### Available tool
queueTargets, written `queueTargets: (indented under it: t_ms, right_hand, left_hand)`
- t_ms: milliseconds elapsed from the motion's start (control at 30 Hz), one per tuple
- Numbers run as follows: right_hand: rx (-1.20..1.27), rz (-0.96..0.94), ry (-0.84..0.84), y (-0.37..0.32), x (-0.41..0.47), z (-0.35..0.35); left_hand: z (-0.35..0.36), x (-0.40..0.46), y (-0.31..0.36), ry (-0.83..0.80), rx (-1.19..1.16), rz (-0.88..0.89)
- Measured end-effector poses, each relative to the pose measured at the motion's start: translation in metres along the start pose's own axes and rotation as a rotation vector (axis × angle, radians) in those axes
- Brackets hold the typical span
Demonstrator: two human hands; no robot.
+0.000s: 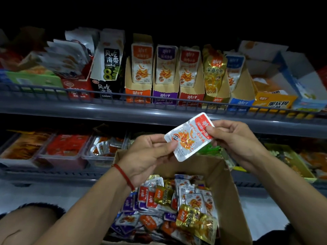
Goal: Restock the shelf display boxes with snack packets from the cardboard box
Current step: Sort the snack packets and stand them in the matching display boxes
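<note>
Above cardboard box (228, 175), both hands' fingers pinching red 劲仔 深海小鱼 pkt (188, 137), left hand (146, 156), right hand (233, 137)

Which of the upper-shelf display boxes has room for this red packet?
The red display box shows bare cardboard wall around its one visible packet, as do the orange box and purple box. The gold box looks crammed. Both the left hand and right hand pinch the red packet.
</note>
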State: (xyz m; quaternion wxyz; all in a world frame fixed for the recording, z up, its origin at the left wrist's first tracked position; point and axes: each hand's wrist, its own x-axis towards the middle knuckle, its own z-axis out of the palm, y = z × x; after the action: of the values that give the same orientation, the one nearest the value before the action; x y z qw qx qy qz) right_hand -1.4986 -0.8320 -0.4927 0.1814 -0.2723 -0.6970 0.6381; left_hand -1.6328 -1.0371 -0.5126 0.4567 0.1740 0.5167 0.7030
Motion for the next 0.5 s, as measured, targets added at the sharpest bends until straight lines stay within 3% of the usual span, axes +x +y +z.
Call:
queueTargets:
  t_ms: [133, 233, 367, 500]
  right_hand:
    - [-0.153, -0.076, -0.010, -0.039, 0.011, -0.001]
    - [-0.356, -0.300, 0.080, -0.087, 0.028, -0.006]
    - [-0.537, -0.612, 0.275, -0.146, 0.070, -0.014]
    - [-0.766, -0.625, 0.341, -0.173, 0.119, -0.012]
  left_hand:
    - [0.002, 0.002, 0.007, 0.045, -0.031, 0.147]
    - [-0.001, 0.004, 0.016, 0.112, 0.013, 0.236]
    - [-0.010, 0.004, 0.028, 0.154, 0.067, 0.219]
    - [-0.015, 0.007, 0.029, 0.206, 0.148, 0.184]
